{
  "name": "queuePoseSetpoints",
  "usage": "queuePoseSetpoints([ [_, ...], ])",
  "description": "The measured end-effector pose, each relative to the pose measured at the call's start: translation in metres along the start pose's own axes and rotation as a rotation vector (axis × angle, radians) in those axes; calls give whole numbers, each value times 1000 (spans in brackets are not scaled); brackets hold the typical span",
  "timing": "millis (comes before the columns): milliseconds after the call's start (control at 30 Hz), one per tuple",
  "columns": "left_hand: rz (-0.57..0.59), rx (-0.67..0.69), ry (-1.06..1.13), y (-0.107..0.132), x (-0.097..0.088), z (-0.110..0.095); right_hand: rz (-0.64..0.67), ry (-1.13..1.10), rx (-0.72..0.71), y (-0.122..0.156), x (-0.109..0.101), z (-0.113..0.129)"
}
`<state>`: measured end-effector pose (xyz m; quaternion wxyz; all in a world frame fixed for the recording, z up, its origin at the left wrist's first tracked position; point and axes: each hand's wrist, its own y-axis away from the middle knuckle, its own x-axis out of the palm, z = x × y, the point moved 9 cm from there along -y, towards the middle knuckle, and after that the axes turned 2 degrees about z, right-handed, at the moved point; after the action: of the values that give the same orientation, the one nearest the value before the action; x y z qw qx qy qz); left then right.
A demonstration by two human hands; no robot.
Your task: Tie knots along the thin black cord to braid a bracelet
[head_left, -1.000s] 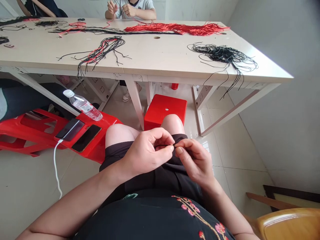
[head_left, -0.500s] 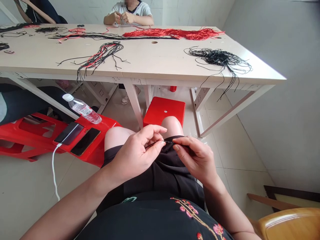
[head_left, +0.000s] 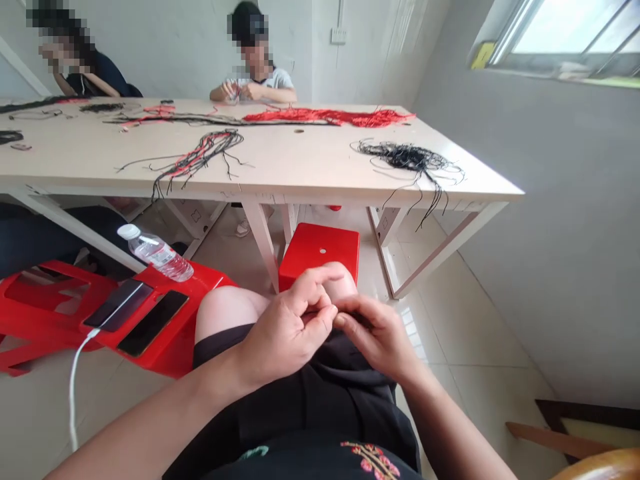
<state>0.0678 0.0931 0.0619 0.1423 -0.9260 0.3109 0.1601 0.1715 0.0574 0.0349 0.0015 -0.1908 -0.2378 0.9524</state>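
Observation:
My left hand (head_left: 285, 331) and my right hand (head_left: 374, 333) meet above my lap, fingertips pinched together. A thin black cord (head_left: 353, 318) lies between them, mostly hidden by my fingers. On the table (head_left: 280, 170), out of reach of both hands, lie a tangled black cord bundle (head_left: 407, 157), a black-and-red cord bunch (head_left: 203, 155) and a long red cord hank (head_left: 325, 117). Across the table, a seated person's hands (head_left: 237, 91) work with cords.
Two phones (head_left: 117, 305) (head_left: 153, 323) and a water bottle (head_left: 157, 258) rest on a red plastic stool (head_left: 50, 307) at my left, with a white cable (head_left: 75, 393) trailing down. Another red stool (head_left: 320, 257) stands under the table. A second person sits at the far left.
The view has tilted upward, so the table sits lower in the picture. My hands have closed together, and the stretch of black cord seen earlier between them is now mostly covered.

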Motion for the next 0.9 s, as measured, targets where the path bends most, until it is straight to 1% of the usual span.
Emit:
queuePoseSetpoints([
  [67,92,-67,-12,-11,-1,8,-21,61,-34,-9,-7,-4],
  [133,148,-156,-36,-24,-12,23,-67,106,-34,-17,-23,-15],
  [200,113,-198,-79,-39,-35,38,-104,121,4,-27,-43,-34],
  [267,35,-189,-156,-58,-63,50,-105,144,35,-41,-59,-55],
  [333,-28,-168,-225,-80,-89,59,-94,173,33,-63,-72,-72],
  [400,-101,-131,-296,-107,-114,61,-100,187,16,-95,-82,-84],
  [467,-174,-83,-382,-138,-139,57,-133,174,48,-137,-92,-95],
  [500,-229,-67,-426,-155,-153,54,-153,157,101,-160,-97,-103],
  [567,-317,-112,-550,-189,-178,54,-193,146,272,-208,-105,-125],
  [633,-374,-162,-628,-225,-199,58,-215,178,315,-257,-108,-138],
  [700,-393,-174,-652,-258,-211,66,-237,232,340,-300,-109,-155],
  [767,-401,-195,-671,-286,-219,81,-245,316,361,-331,-106,-176],
  [833,-402,-226,-687,-307,-225,103,-245,414,374,-350,-101,-196],
  [900,-399,-258,-702,-322,-231,126,-236,509,381,-360,-98,-213],
])
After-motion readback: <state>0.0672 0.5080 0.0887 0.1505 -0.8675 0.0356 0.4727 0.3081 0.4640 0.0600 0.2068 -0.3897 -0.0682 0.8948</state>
